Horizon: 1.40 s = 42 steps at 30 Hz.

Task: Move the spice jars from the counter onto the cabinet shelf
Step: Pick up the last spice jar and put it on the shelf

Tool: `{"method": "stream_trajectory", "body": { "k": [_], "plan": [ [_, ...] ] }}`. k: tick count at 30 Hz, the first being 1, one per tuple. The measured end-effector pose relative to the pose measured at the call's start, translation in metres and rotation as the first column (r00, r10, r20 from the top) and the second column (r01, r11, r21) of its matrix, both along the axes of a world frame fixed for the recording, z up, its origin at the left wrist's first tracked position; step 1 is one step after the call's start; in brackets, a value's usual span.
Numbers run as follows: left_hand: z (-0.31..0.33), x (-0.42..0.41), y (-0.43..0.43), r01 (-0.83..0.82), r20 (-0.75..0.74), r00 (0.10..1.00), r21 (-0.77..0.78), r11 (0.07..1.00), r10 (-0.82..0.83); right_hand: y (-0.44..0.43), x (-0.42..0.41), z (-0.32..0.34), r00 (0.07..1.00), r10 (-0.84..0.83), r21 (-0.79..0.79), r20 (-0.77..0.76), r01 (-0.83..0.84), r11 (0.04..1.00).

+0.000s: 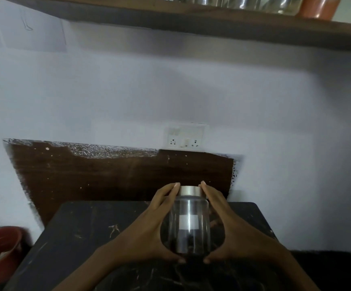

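both hands on one spice jar (189, 225), lower centre of frame. left hand (147, 232) wraps the jar's left side, right hand (231, 229) the right side; fingers spread and curved, forefingers up at the steel lid (190, 191), thumbs nearly meeting under the base. it's a two-sided cradle, palms pressed in from both sides, not a pinch. neither hand is nearer, the grip is symmetric.

jar is clear with a white label facing the camera and something dark low inside; can't tell what. long axis runs up-frame, lid end away from the wrists, so it looks upright or close to it. can't tell whether the base is touching the black marble counter (82, 234) or just off it; thumbs hide the contact.

the relation that matters: the wooden shelf (191, 19) spans the top edge of the frame, well above the hands and slightly right. steel containers and an orange-filled jar (319, 7) already sit at upper right. so the coming move is, by my read, a mostly straight lift up-frame, keeping the lid end leading and the axis vertical, then in over the shelf lip.

outward: brown backsplash panel (107, 177) behind the counter, white socket plate (186, 136) directly above the jar, red bucket (0, 253) at lower left. no other spice jars visible on the counter.
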<state>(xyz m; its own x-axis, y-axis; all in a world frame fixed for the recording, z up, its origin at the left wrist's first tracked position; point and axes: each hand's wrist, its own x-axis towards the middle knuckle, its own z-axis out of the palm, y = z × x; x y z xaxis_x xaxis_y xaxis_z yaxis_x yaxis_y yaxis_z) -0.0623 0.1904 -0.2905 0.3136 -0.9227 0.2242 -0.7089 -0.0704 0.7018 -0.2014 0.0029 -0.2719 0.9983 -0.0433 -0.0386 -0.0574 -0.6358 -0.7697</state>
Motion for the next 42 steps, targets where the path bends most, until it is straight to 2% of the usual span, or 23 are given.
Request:
{"method": "stream_trajectory", "body": {
  "k": [5,7,10,12,19,25,30,32,37,40,42],
  "plan": [
    [0.0,-0.022,-0.017,-0.027,0.108,0.994,0.002,1.0,0.026,-0.001,-0.012,0.005,0.999,0.005,-0.101,0.032,-0.002,0.995],
    [0.0,-0.031,-0.024,-0.006,0.034,0.999,-0.042,0.999,0.008,-0.004,-0.019,0.005,0.999,-0.007,-0.088,0.033,0.01,0.996],
    [-0.002,-0.036,-0.03,0.015,-0.163,0.986,-0.091,0.996,-0.03,-0.013,-0.031,0.006,0.999,-0.04,-0.046,0.034,0.041,0.998],
    [-0.003,-0.038,-0.032,0.038,-0.196,0.979,-0.096,0.995,-0.057,-0.018,-0.038,0.006,0.998,-0.051,-0.05,0.029,0.052,0.997],
    [0.008,-0.042,-0.039,0.069,-0.058,0.996,-0.026,0.997,-0.07,-0.017,-0.04,0.007,0.999,-0.045,-0.224,0.025,0.049,0.973],
    [0.005,-0.043,-0.036,0.068,-0.197,0.977,-0.072,0.995,-0.081,-0.022,-0.049,0.01,0.996,-0.083,-0.117,0.013,0.084,0.99],
    [0.011,-0.046,-0.042,0.11,-0.075,0.991,-0.019,0.994,-0.111,-0.018,-0.046,0.004,0.993,-0.102,-0.206,0.056,0.112,0.972],
    [0.014,-0.049,-0.046,0.107,-0.035,0.994,-0.022,0.994,-0.107,-0.018,-0.048,0.007,0.992,-0.124,-0.2,0.025,0.127,0.972],
    [0.019,-0.048,-0.047,0.114,-0.185,0.974,-0.091,0.989,-0.129,-0.031,-0.058,0.018,0.989,-0.147,-0.068,-0.017,0.145,0.987],
    [0.022,-0.047,-0.051,0.14,-0.136,0.98,-0.059,0.988,-0.147,-0.033,-0.057,0.022,0.985,-0.171,-0.079,0.025,0.172,0.982],
    [0.025,-0.047,-0.057,0.135,-0.061,0.989,-0.018,0.991,-0.136,-0.031,-0.056,0.023,0.98,-0.192,-0.146,0.059,0.198,0.969]
  ]
}}
